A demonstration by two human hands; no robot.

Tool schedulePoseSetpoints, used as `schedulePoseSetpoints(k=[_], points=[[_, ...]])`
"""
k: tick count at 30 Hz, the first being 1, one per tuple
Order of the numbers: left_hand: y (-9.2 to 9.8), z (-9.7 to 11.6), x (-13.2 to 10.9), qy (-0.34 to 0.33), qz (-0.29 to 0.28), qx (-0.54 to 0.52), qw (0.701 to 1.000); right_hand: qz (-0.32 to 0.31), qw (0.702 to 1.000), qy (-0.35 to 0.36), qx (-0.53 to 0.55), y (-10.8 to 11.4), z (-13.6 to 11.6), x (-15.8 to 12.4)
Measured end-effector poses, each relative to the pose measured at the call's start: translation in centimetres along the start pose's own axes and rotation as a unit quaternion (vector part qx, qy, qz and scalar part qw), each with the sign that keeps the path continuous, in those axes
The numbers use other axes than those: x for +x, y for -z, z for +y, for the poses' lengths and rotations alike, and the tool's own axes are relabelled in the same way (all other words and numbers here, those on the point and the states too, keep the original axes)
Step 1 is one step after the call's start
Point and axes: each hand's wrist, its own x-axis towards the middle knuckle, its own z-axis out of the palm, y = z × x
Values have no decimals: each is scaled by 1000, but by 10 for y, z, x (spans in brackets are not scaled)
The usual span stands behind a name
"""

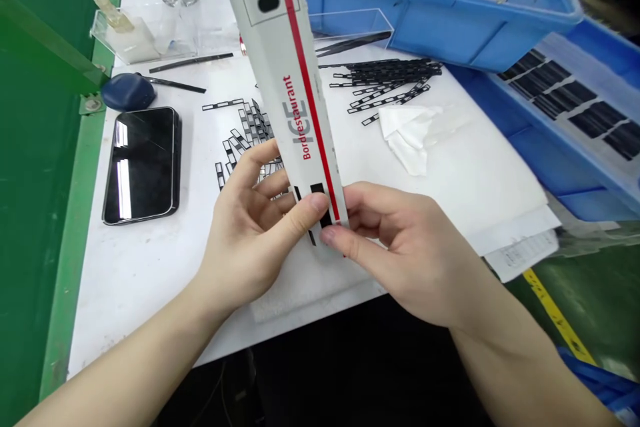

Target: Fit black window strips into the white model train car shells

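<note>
The left hand and right hand both pinch the foot of a white ICE carriage shell — fingertips only, leaving its length free. Black framed strips lie just beyond the hands.

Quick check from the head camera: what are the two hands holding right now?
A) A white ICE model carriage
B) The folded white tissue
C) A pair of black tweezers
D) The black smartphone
A. The left hand and right hand both grip the lower end of the white ICE model carriage, which is lettered Bordrestaurant.
</note>
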Motion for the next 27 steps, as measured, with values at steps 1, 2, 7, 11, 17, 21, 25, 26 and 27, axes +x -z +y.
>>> schedulePoseSetpoints(k=[1, 2, 7, 11, 17, 21, 25, 26, 27], points=[[-1, 0, 0, -1, 4, 2, 1000, 6, 1000, -2, -13, -1, 0, 0], [-1, 0, 0, 0, 9, 3, 1000, 10, 1000, -2, -21, -2, -1, 1], [-2, 1, -1, 7, 32, 13, 999, -26, 1000, 5, 8, 1, 2, 7], [-3, 0, -1, -4, 39, 21, 999, -74, 997, 11, 30, 8, 3, 8], [-6, 1, -1, -9, 43, 29, 999, -66, 998, 5, -9, 10, -2, 7], [-7, 2, -2, -4, 45, 44, 998, -52, 998, -5, -38, 7, -4, 7], [-7, 2, -2, -5, 36, 38, 999, -33, 997, -11, -63, 4, -4, 6], [-7, 1, -2, -6, 34, 38, 999, -30, 997, -9, -64, 4, -4, 7], [-6, 0, -1, -8, 34, 38, 999, -31, 998, -5, -61, 4, -3, 7]])
